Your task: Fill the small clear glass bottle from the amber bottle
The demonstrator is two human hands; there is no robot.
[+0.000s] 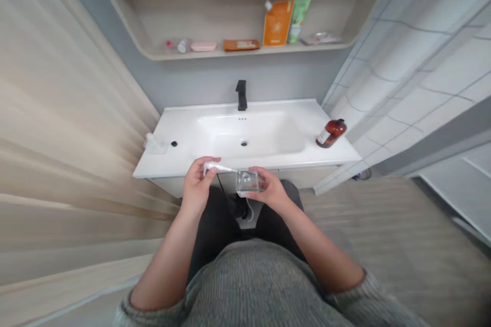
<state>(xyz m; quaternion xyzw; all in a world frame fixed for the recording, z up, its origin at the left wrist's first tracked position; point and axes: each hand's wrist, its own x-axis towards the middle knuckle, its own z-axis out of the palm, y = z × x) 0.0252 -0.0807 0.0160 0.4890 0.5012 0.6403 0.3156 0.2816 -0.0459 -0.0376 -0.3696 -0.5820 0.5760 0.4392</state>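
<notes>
In front of the washbasin, my left hand [195, 188] is closed on a white pump head [215, 166], its thin tube pointing right. My right hand [273, 188] grips a clear square bottle [246, 182] from its right side. The tube's tip reaches the bottle's upper left corner; whether it is inside I cannot tell. On the right of the counter an amber bottle [329, 134] with a white label stands tilted in view. A small black round cap [174, 143] lies on the counter's left part.
The white basin [276, 133] has a black faucet [241, 95] behind it. A clear pump bottle [154, 145] stands at the counter's left end, beside a beige curtain [84, 127]. Above hangs a shelf [184, 55] with an orange pouch [277, 23] and a green tube [298, 20].
</notes>
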